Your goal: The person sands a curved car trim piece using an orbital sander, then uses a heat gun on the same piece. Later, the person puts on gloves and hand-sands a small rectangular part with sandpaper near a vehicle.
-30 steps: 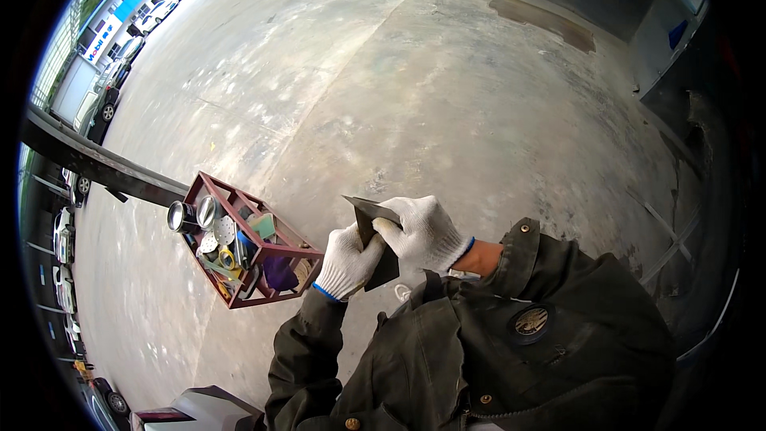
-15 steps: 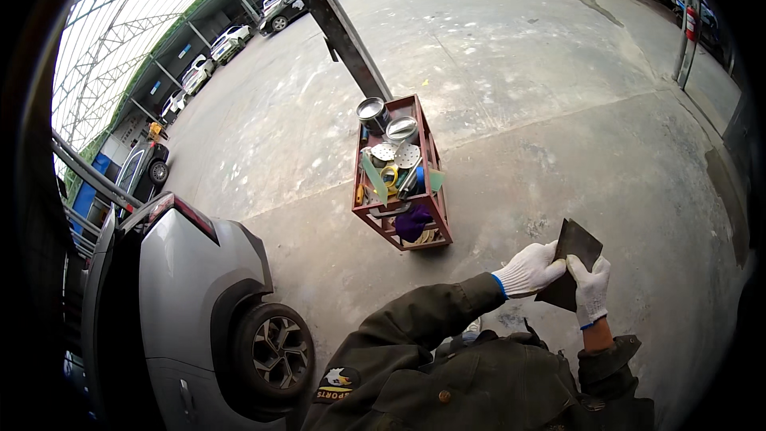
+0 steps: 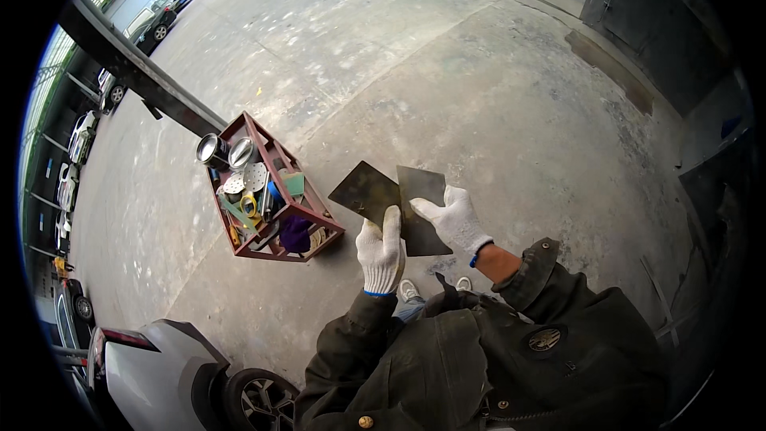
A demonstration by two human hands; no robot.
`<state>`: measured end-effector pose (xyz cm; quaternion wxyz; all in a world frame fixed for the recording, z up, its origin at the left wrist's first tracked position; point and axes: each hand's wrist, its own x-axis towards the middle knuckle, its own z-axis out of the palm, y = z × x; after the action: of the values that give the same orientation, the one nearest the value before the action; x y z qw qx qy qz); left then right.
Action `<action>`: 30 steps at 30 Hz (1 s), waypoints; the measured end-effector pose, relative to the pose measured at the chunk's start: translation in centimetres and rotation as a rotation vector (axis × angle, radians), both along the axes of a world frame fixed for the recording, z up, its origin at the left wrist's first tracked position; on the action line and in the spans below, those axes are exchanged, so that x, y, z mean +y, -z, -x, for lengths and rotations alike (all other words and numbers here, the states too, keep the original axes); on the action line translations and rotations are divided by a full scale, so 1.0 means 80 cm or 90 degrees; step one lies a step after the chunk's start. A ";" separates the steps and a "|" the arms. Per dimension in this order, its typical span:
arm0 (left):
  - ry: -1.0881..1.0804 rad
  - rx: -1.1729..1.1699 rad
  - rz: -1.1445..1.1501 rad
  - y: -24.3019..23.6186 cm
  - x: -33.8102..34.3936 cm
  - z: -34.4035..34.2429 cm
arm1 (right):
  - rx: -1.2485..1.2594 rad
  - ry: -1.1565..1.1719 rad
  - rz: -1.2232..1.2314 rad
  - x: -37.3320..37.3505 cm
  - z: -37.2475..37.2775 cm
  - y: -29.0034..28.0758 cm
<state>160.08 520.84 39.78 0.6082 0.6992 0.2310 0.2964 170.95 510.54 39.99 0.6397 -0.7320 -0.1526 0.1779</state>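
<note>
Handling notes
L hand (image 3: 381, 257) pinches L plate (image 3: 364, 190), R hand (image 3: 456, 222) R plate (image 3: 421, 233); prob. light, stiff; take by edges.

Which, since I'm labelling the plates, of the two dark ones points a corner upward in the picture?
The left plate, in the left hand; the right plate, under the right hand's thumb, has an edge uppermost.
</note>
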 end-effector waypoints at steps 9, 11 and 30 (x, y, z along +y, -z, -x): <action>0.121 0.112 -0.283 -0.020 0.006 0.008 | -0.081 -0.015 0.039 -0.020 0.037 -0.011; 0.162 0.105 -0.254 -0.021 0.009 0.014 | -0.112 -0.024 0.048 -0.024 0.040 -0.017; 0.046 0.120 -0.217 -0.033 0.012 0.022 | 0.032 -0.027 -0.180 0.000 0.033 -0.009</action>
<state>158.29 521.81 42.40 0.4672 0.8245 0.2082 0.2421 168.30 510.50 40.72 0.7360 -0.6266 -0.1756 0.1868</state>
